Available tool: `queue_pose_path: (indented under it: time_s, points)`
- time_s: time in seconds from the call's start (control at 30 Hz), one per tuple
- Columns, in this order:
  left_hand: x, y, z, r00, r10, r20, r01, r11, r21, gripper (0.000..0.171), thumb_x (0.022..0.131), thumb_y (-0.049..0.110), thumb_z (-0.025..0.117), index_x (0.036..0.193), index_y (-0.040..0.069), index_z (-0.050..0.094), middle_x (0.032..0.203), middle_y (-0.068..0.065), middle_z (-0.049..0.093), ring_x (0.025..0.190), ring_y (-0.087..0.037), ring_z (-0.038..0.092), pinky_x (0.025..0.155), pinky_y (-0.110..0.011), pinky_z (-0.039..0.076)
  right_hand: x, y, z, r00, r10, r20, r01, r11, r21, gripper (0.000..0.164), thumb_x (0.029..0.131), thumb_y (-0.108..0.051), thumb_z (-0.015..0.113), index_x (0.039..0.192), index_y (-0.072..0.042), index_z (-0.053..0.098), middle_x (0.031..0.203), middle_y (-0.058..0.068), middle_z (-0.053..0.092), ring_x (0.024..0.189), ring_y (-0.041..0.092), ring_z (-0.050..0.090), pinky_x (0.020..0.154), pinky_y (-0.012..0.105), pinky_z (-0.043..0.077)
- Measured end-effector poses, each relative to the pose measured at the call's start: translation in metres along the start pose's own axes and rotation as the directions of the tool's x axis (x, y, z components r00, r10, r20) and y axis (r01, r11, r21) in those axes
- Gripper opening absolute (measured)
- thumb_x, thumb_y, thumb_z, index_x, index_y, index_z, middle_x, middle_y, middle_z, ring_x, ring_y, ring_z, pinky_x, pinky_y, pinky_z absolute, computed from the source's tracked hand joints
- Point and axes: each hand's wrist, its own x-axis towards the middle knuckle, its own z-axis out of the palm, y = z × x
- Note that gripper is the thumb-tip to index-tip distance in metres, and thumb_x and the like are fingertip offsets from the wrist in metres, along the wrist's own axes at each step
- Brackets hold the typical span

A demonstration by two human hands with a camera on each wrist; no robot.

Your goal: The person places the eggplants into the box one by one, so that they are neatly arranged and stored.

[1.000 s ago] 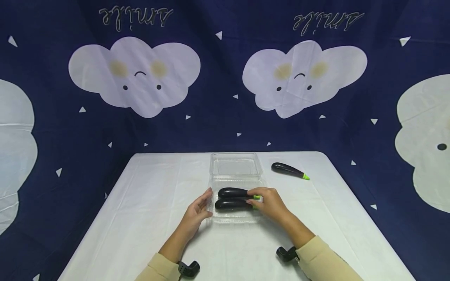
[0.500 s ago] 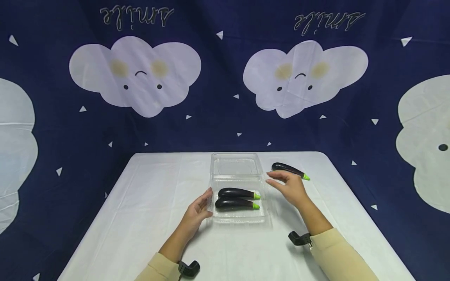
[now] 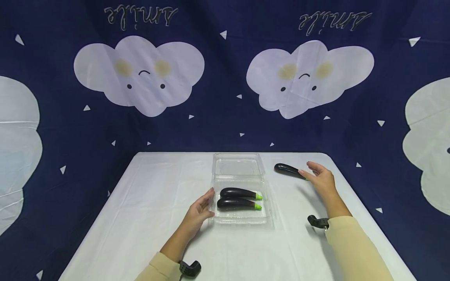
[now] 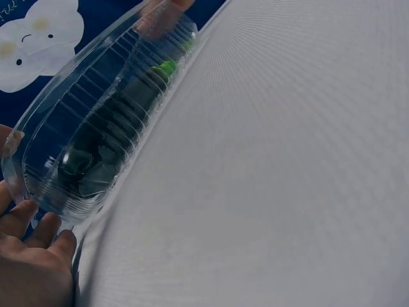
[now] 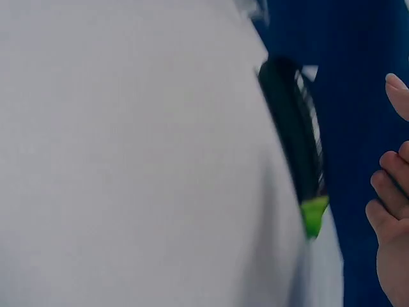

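Note:
A clear plastic clamshell box [image 3: 242,220] stands with its lid tipped back. Inside, two dark eggplants with green stem ends lie one behind the other, the rear eggplant [image 3: 237,192] and the front eggplant [image 3: 234,203]. My left hand [image 3: 195,216] rests against the box's left end, fingers spread; in the left wrist view its fingertips touch the box wall [image 4: 70,89]. A third eggplant [image 3: 286,168] lies on the table right of the lid. My right hand [image 3: 322,181] hovers over its green end, thumb and fingers apart, holding nothing; the right wrist view shows this eggplant [image 5: 294,128] apart from the fingers.
A white cloth covers the table [image 3: 151,203]. Behind and on both sides hangs a dark blue curtain [image 3: 225,128] with white clouds and triangles. The open lid [image 3: 239,166] reaches the table's back edge.
My right hand has let go of the eggplants in the box and moved right and back to the third eggplant. The left hand stays at the box's left end.

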Motion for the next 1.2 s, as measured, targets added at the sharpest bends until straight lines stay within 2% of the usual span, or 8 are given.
queue_pose_path:
  time_s: [0.1,0.2,0.5,0.7,1.0,1.2]
  points:
    - [-0.002,-0.002,0.0,1.0,-0.006,0.004,0.006,1.0,-0.006,0.077,0.08,-0.013,0.061,0.154,-0.007,0.044,0.169,-0.011,0.03,0.154,-0.033,0.027,0.12,-0.028,0.031,0.0,0.014,-0.004,0.997,0.071,0.011,-0.071,0.996,-0.047,0.08,0.091,-0.039,0.083,0.152,0.003,0.052,0.153,0.023,0.052,0.144,0.045,0.042,0.119,0.053,0.037]
    - [-0.004,-0.003,0.0,1.0,-0.011,0.012,0.011,1.0,-0.002,0.077,0.08,-0.014,0.061,0.154,-0.008,0.043,0.169,-0.013,0.029,0.155,-0.034,0.026,0.119,-0.027,0.031,0.0,0.023,-0.005,0.993,0.116,0.027,-0.114,0.992,-0.06,0.083,0.09,-0.039,0.085,0.153,0.003,0.05,0.154,0.024,0.05,0.145,0.047,0.04,0.119,0.056,0.036]
    - [-0.002,-0.002,0.0,1.0,0.009,0.011,-0.008,1.0,-0.012,0.075,0.081,-0.016,0.061,0.154,-0.008,0.044,0.169,-0.012,0.03,0.154,-0.032,0.027,0.12,-0.028,0.031,0.01,0.04,0.002,0.986,0.152,0.076,-0.145,0.985,-0.093,0.081,0.088,-0.032,0.088,0.151,0.004,0.052,0.152,0.025,0.052,0.141,0.046,0.046,0.116,0.055,0.041]
    - [-0.001,-0.001,0.0,1.0,0.001,0.011,-0.001,1.0,-0.02,0.076,0.081,-0.016,0.061,0.154,-0.008,0.043,0.169,-0.012,0.03,0.155,-0.031,0.027,0.121,-0.027,0.03,0.015,0.05,0.009,0.99,0.125,0.072,-0.114,0.984,-0.136,0.065,0.09,-0.02,0.086,0.143,0.006,0.06,0.144,0.025,0.059,0.137,0.044,0.051,0.115,0.055,0.042]
    - [-0.001,0.002,0.001,1.0,0.017,0.012,-0.017,1.0,-0.013,0.075,0.081,-0.016,0.061,0.153,-0.008,0.044,0.169,-0.013,0.03,0.154,-0.03,0.028,0.121,-0.028,0.031,0.016,0.051,0.012,1.0,-0.017,0.0,0.016,0.969,-0.248,0.042,0.09,-0.006,0.083,0.127,0.006,0.07,0.124,0.027,0.07,0.119,0.048,0.062,0.107,0.059,0.046]
    - [-0.001,0.001,0.001,1.0,0.012,0.004,-0.012,1.0,-0.015,0.075,0.08,-0.017,0.06,0.153,-0.008,0.044,0.168,-0.013,0.031,0.154,-0.03,0.028,0.12,-0.028,0.031,0.012,0.047,0.014,0.999,-0.026,-0.038,0.015,0.966,-0.258,0.035,0.09,-0.003,0.082,0.122,0.007,0.073,0.12,0.027,0.071,0.116,0.049,0.064,0.103,0.058,0.048]
